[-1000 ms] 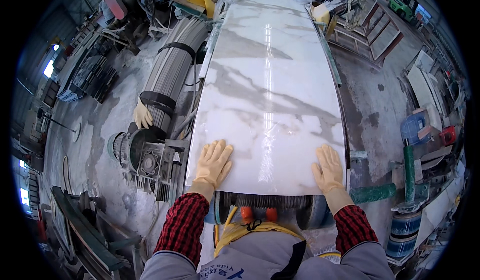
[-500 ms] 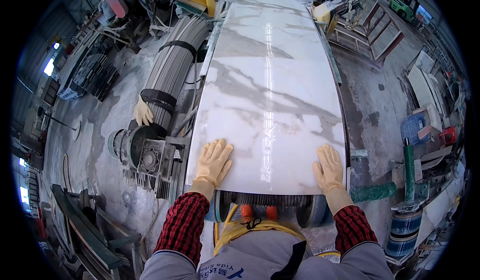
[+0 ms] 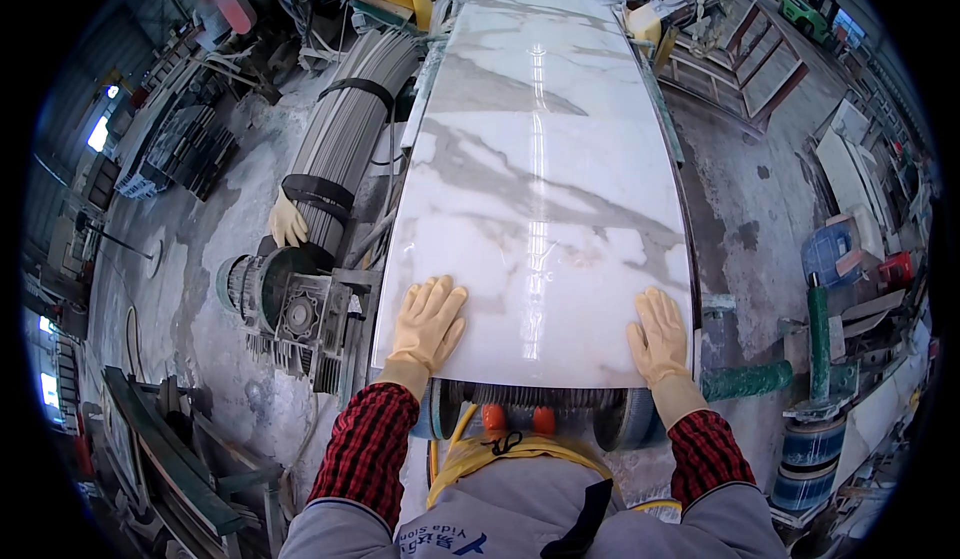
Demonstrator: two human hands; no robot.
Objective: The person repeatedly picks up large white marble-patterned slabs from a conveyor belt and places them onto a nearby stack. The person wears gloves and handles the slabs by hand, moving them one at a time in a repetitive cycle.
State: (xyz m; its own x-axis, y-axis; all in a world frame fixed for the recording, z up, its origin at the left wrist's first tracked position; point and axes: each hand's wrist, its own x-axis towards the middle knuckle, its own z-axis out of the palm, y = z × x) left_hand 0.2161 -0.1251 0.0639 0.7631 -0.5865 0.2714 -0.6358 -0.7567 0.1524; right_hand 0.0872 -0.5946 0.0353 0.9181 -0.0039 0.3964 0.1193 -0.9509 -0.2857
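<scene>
A long, glossy white stone slab (image 3: 540,174) with grey-brown veins stretches away from me. Near its front left corner, my left hand (image 3: 430,319) lies flat in a cream rubber glove, fingers extended. My right hand (image 3: 658,327), gloved the same way, rests palm down by the front right edge. Both hands press on the slab's top and hold nothing. Under the front edge runs a dark ribbed roller (image 3: 540,397), partly hidden by the slab.
Left of the slab stand a grey motor with gearbox (image 3: 295,304) and a strapped bundle of grey strips (image 3: 345,129), with a loose cream glove (image 3: 287,221) on it. At right are a green roller (image 3: 748,383), a blue plastic jug (image 3: 832,256) and a rusty frame (image 3: 745,74).
</scene>
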